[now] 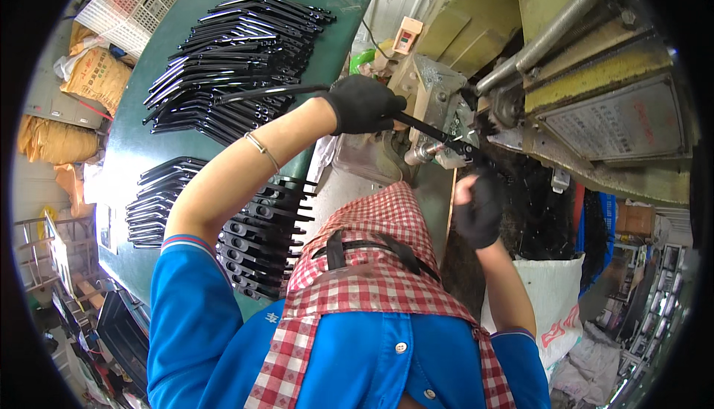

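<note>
1. Left hand, gloved, grips a long black metal strip whose tip sits in the press fixture.
2. Right hand, gloved and fisted, hangs below the fixture; whether it holds anything cannot be told.
3. Risk: a skewed strip may jam, and fingers near the tooling may be pinched.

Strips lie on table, left of press.

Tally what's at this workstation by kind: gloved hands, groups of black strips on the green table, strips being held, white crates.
Gloved hands: 2, the left hand and the right hand
Groups of black strips on the green table: 2, the far group and the near group
Held strip: 1
White crate: 1
Total: 6
</note>
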Motion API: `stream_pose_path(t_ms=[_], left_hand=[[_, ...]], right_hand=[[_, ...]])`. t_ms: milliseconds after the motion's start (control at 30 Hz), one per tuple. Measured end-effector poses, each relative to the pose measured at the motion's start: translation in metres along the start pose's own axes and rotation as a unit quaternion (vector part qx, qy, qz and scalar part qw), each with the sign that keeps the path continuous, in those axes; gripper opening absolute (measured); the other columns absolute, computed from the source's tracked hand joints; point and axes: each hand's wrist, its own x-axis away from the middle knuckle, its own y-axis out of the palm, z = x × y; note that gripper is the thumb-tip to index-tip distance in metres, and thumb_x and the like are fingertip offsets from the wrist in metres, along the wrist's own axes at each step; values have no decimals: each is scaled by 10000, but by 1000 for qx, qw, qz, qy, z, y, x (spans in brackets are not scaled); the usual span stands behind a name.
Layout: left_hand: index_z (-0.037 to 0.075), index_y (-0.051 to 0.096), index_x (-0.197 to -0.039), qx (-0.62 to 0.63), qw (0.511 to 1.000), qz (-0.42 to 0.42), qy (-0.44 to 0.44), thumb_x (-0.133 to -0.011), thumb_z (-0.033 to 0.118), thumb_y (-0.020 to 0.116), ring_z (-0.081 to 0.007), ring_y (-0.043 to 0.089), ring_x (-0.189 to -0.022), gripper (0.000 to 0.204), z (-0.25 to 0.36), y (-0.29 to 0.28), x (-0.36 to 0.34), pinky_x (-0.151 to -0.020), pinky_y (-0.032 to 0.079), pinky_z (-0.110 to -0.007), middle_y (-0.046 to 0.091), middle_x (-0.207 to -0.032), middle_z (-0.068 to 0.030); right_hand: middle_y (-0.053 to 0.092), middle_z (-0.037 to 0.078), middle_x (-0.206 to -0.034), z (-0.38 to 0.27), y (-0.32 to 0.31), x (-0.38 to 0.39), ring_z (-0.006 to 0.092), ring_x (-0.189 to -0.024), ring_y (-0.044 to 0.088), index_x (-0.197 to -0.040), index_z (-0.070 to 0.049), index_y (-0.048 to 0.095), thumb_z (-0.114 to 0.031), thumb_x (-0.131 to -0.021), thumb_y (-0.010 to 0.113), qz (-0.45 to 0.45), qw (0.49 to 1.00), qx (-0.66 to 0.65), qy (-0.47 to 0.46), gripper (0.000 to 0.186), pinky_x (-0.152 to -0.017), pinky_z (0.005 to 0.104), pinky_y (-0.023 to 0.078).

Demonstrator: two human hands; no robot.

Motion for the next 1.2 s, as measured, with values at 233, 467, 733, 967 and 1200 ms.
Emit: stream_pose_path(t_ms=[233, 467, 733, 967, 1200], left_hand=[[129, 600, -997, 20, 1000, -3, 2, -838, 314, 652, -349, 649, -772, 250, 1, -3, 1, -666, 497, -466, 644, -791, -121], [275, 596, -1220, 39, 992, 99, 73, -900, 241, 568, -334, 649, -735, 323, 30, -7, 5, -636, 511, -437, 650, -819, -104], [126, 670, -1072, 117, 987, 0, -109, -879, 211, 615, -342, 643, -748, 218, -12, 25, 193, -659, 497, -436, 661, -840, -136], [124, 731, -907, 103, 888, 146, -424, -798, 164, 632, -282, 644, -911, 152, -36, 101, 366, -828, 501, -371, 686, -994, -50], [79, 679, -908, -12, 826, 257, -501, -761, 178, 596, -326, 625, -906, 196, -48, 109, 343, -802, 489, -392, 642, -968, -105]], right_hand=[[669, 158, -865, 108, 54, 51, 350, -842, 648, -892, -56, 671, -236, -853, 603, -74, 961, 106, 244, 196, -759, 428, 496], [639, 214, -1135, 168, 83, -7, 366, -1097, 597, -1148, -94, 653, -369, -891, 544, -347, 823, 318, 318, 392, -949, 486, 457], [672, 202, -803, 183, 91, 15, 390, -806, 660, -795, -69, 702, -328, -762, 652, -158, 897, 253, 326, 266, -676, 475, 515], [651, 196, -784, 204, 85, 25, 404, -780, 639, -817, -74, 653, -319, -746, 698, -163, 932, 171, 273, 259, -641, 475, 483], [586, 31, -688, 209, 52, 18, 167, -653, 580, -822, -71, 624, -239, -859, 684, -33, 863, -216, 455, 183, -616, 316, 455]])
